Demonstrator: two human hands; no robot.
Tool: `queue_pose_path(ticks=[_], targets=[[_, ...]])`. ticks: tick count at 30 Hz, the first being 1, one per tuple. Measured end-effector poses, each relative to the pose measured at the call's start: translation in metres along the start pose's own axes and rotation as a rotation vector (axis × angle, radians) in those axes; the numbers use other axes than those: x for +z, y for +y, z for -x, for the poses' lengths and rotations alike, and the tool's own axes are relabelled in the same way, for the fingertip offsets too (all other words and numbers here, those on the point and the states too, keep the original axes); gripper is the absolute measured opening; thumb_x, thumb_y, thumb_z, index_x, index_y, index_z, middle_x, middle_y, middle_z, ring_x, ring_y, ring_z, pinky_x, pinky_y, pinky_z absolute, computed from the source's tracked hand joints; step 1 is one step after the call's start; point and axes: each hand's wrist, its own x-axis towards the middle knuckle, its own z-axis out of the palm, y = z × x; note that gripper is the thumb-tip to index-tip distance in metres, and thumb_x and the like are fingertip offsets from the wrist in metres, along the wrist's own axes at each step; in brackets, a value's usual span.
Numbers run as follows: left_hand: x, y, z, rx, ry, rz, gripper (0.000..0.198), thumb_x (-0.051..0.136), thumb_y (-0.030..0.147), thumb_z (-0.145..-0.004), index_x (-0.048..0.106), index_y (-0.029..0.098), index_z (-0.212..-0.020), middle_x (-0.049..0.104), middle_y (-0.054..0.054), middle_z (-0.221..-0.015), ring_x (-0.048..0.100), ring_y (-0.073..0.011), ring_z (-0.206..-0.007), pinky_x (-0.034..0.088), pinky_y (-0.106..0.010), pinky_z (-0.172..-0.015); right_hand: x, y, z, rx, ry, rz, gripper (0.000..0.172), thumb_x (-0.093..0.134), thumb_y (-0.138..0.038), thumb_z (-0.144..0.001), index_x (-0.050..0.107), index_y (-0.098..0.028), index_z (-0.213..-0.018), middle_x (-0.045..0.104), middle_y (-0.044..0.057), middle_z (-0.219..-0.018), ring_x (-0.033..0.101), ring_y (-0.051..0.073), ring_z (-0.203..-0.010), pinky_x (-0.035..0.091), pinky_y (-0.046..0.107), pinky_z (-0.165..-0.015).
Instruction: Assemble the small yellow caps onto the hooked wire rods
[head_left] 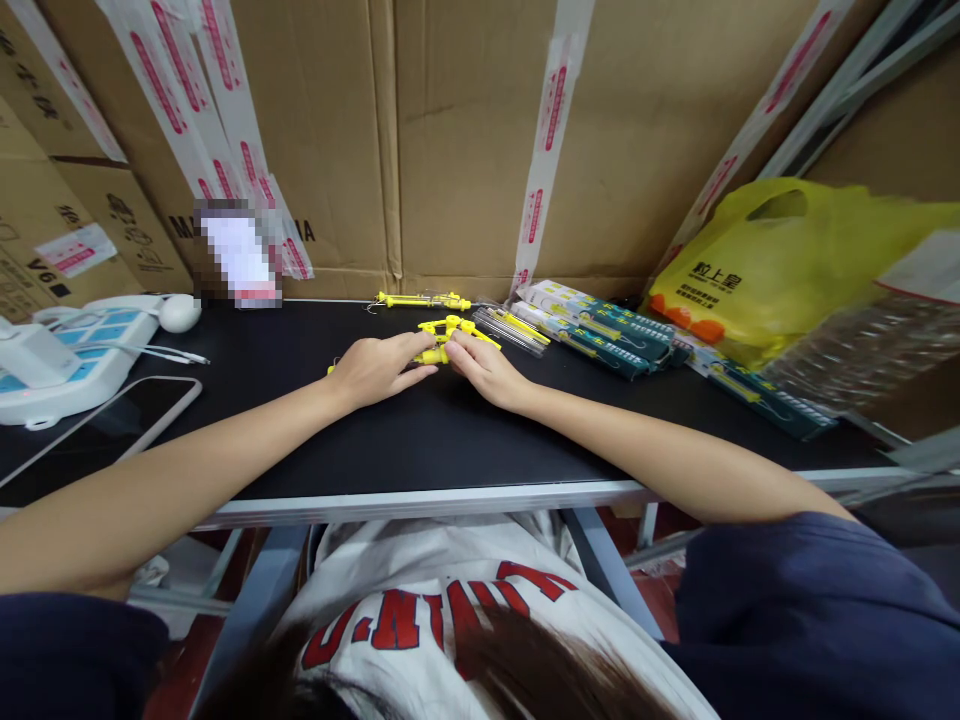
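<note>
Both my hands meet at the middle of the black table over a small bundle of yellow plastic pieces. My left hand lies palm down, its fingers closed on the near end of the bundle. My right hand pinches the same bundle from the right side. A second yellow piece lies alone further back, near the cardboard wall. Clear narrow packets with yellow contents rest just right of my right hand.
Dark green packaged items are fanned out at the right, beside a yellow plastic bag. A white and blue power strip, cables and a phone sit at the left. Taped cardboard boxes form the back wall.
</note>
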Motion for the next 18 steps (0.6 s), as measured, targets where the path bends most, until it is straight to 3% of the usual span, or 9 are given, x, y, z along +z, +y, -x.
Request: queue_pose_path(ticks=[9, 18], targets=[[0.0023, -0.0025, -0.0014, 0.105, 0.166, 0.006, 0.029, 0.045, 0.038, -0.101, 0.060, 0.019, -0.117, 0.068, -0.005, -0.101, 0.067, -0.0164, -0.082, 0.042, -0.024, -0.062, 0.0020, 0.0060, 0.0013, -0.027, 0.022, -0.036, 0.049, 0.027, -0.068, -0.097, 0.037, -0.023, -0.079, 0.043, 0.000, -0.074, 0.041, 0.016, -0.070, 0.037, 0.032, -0.072], [0.0037, -0.0021, 0.0008, 0.041, 0.148, 0.042, 0.035, 0.044, 0.041, -0.100, 0.060, 0.021, -0.123, 0.069, -0.005, -0.101, 0.067, -0.0184, -0.085, 0.043, -0.025, -0.062, -0.0017, -0.0012, 0.0020, -0.021, 0.029, -0.072, 0.049, 0.028, -0.068, -0.097, 0.039, -0.023, -0.079, 0.047, -0.001, -0.072, 0.042, 0.015, -0.067, 0.039, 0.032, -0.071]])
